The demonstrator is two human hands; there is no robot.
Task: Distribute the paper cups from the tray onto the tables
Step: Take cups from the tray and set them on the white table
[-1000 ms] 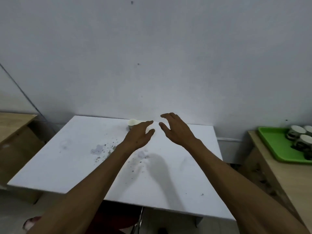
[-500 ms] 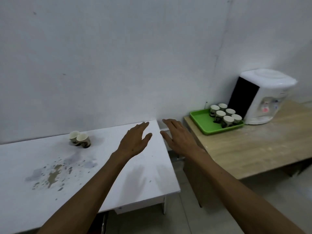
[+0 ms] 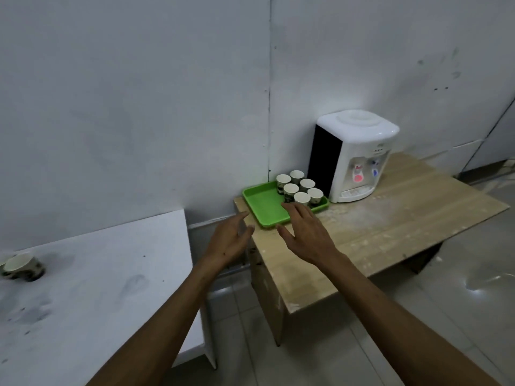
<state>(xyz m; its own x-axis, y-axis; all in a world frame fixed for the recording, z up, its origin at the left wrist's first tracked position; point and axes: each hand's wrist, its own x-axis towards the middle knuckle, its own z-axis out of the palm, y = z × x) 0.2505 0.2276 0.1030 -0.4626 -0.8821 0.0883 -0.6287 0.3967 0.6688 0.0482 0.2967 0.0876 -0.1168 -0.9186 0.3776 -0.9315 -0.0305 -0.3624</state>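
At far left edge, paper cups already set on white bench, near the wall. At centre, left hand open and empty; beside it right hand also open, fingers spread over green tray, probably reaching. Six cups crowded in tray's far corner beside water dispenser, on wooden bench.

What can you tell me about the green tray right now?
The green tray is a shallow rectangle with a raised rim and rounded corners; it looks like plastic. It lies flat at the back left corner of the wooden table, near the wall and just left of the white water dispenser. Six paper cups stand upright, bunched at its far right end; the rest is bare. The right hand hovers open over its near edge; contact is unclear.
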